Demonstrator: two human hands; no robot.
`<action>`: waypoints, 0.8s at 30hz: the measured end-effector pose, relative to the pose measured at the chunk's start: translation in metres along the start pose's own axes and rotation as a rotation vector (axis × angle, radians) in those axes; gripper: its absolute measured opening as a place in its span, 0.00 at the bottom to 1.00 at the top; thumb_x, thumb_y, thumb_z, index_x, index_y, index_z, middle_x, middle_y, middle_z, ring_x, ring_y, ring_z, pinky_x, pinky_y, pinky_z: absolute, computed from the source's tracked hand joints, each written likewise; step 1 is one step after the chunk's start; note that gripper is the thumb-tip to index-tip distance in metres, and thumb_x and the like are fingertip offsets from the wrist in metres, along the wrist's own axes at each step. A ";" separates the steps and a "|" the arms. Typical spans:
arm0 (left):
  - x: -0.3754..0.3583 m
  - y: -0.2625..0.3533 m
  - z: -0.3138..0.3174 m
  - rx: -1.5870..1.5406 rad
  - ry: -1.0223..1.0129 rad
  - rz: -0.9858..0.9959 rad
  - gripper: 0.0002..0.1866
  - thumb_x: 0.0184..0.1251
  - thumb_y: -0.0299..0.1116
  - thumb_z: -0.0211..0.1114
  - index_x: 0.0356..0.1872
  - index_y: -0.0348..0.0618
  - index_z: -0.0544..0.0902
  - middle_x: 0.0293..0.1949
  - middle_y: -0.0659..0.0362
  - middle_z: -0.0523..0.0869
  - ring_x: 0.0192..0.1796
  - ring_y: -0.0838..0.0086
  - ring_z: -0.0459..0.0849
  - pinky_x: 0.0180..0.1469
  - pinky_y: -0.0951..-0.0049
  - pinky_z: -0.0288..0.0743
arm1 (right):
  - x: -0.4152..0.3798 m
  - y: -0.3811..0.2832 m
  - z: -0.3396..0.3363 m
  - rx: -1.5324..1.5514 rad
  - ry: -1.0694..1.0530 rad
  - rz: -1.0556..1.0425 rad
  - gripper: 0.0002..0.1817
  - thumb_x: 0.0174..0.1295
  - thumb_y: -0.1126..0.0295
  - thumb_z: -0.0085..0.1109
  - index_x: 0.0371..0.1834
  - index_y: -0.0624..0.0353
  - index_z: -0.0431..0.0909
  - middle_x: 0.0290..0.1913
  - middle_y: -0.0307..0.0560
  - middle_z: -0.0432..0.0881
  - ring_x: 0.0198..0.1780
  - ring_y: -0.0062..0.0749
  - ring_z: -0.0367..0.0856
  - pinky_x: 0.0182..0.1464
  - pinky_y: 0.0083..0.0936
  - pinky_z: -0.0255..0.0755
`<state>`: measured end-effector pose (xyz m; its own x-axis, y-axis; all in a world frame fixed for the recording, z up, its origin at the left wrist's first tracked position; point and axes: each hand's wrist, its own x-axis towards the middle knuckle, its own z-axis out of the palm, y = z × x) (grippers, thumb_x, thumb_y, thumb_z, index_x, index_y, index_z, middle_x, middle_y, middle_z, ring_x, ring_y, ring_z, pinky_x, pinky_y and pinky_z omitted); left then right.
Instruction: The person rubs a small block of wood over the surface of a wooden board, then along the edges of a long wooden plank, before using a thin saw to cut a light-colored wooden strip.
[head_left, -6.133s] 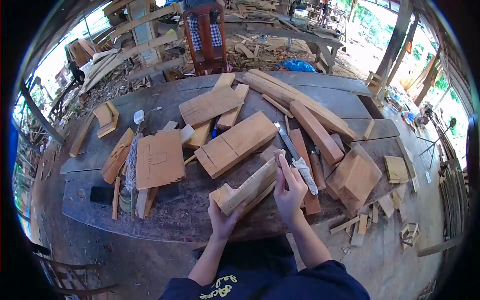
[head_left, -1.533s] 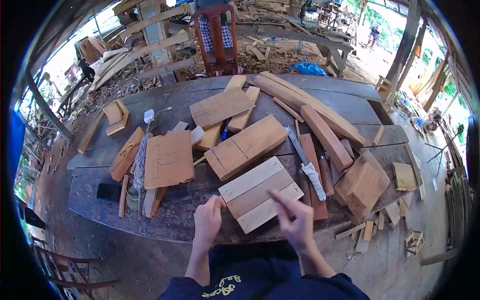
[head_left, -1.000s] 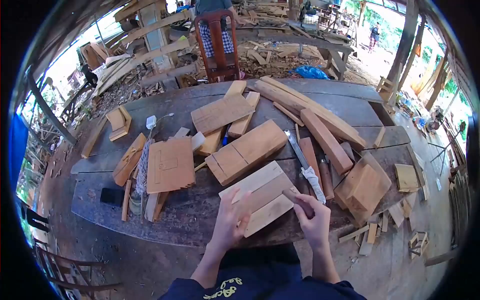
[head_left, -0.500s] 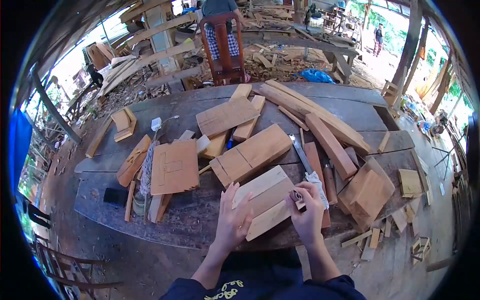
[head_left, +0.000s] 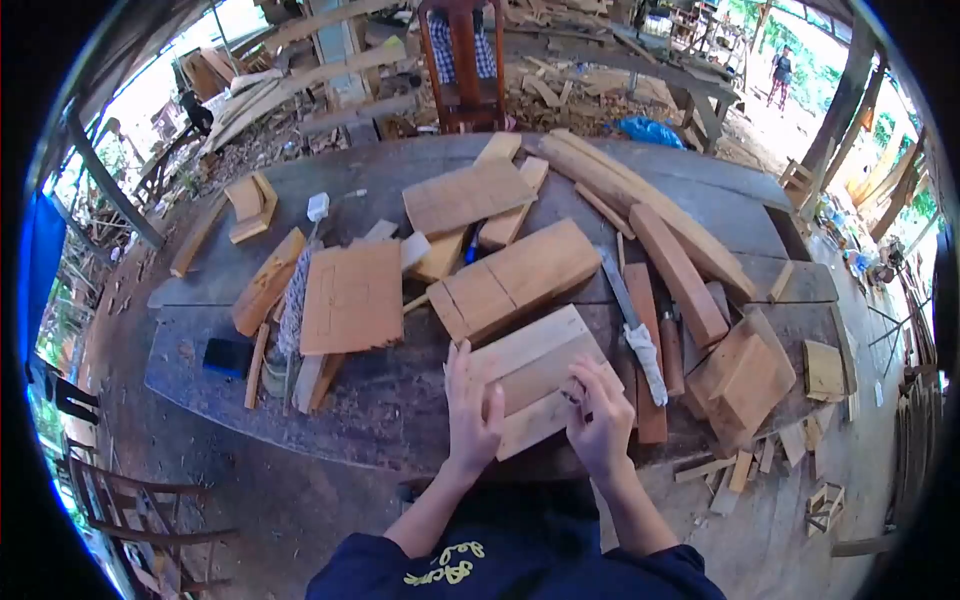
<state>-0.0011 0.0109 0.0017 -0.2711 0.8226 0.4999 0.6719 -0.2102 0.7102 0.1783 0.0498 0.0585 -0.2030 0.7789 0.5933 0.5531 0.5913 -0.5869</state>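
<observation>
A light wooden block [head_left: 540, 385] with a darker middle stripe lies in front of me near the table's front edge. My left hand [head_left: 472, 412] grips its left end, fingers along the side and thumb near the top face. My right hand [head_left: 602, 418] rests over the block's right part, fingers closed on a small folded brown piece [head_left: 573, 388] that looks like sandpaper, mostly hidden by the fingers. Just behind lies a thick plank [head_left: 515, 278] with dark pencil lines. Right of the block is a long metal tool [head_left: 625, 300] with a cloth-wrapped handle [head_left: 646, 362].
On the dark table [head_left: 400, 400] lie a marked square board [head_left: 352, 300], a long beam [head_left: 678, 275], a wedge-shaped block [head_left: 740, 380] and a black object [head_left: 228, 357]. A wooden chair [head_left: 465, 70] stands behind the table, with a person beyond it.
The view has shifted, so the table sits higher in the picture. My right hand has come down onto the block with the folded piece, which was held up at its right edge before.
</observation>
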 end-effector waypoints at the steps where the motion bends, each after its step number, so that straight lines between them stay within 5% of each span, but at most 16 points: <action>1: -0.004 -0.001 -0.001 0.000 -0.014 -0.023 0.24 0.70 0.27 0.58 0.68 0.41 0.76 0.77 0.41 0.61 0.81 0.47 0.55 0.80 0.50 0.47 | -0.003 0.002 0.000 -0.001 -0.020 0.018 0.19 0.52 0.87 0.60 0.49 0.63 0.81 0.55 0.57 0.84 0.60 0.55 0.82 0.60 0.42 0.78; 7: 0.000 0.001 -0.003 -0.101 0.057 -0.159 0.25 0.72 0.26 0.55 0.69 0.39 0.74 0.78 0.43 0.58 0.80 0.50 0.56 0.80 0.55 0.48 | -0.016 0.018 -0.011 0.034 0.138 0.103 0.14 0.62 0.84 0.60 0.52 0.69 0.80 0.62 0.64 0.81 0.62 0.51 0.83 0.58 0.33 0.80; 14: 0.000 0.004 -0.002 -0.146 0.048 -0.190 0.24 0.71 0.26 0.55 0.69 0.39 0.74 0.78 0.45 0.59 0.78 0.52 0.60 0.79 0.57 0.51 | -0.023 0.026 -0.009 -0.017 0.140 0.172 0.18 0.69 0.79 0.58 0.61 0.67 0.79 0.62 0.61 0.82 0.64 0.52 0.82 0.62 0.36 0.77; 21: 0.001 0.005 -0.002 -0.151 0.048 -0.202 0.25 0.70 0.25 0.55 0.69 0.38 0.74 0.77 0.45 0.60 0.78 0.52 0.61 0.78 0.57 0.53 | -0.030 0.006 -0.005 -0.057 -0.030 -0.070 0.16 0.66 0.80 0.57 0.56 0.64 0.82 0.61 0.61 0.82 0.61 0.55 0.83 0.65 0.46 0.75; 24: 0.001 0.005 -0.003 -0.121 0.050 -0.186 0.25 0.70 0.25 0.55 0.68 0.37 0.74 0.77 0.44 0.60 0.78 0.52 0.61 0.78 0.57 0.53 | -0.023 0.011 -0.009 -0.068 0.083 -0.011 0.15 0.66 0.79 0.58 0.55 0.64 0.82 0.60 0.61 0.82 0.61 0.55 0.83 0.66 0.48 0.74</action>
<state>0.0003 0.0092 0.0072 -0.4186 0.8263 0.3768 0.5201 -0.1220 0.8453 0.1967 0.0365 0.0430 -0.1434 0.7510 0.6446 0.6054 0.5818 -0.5431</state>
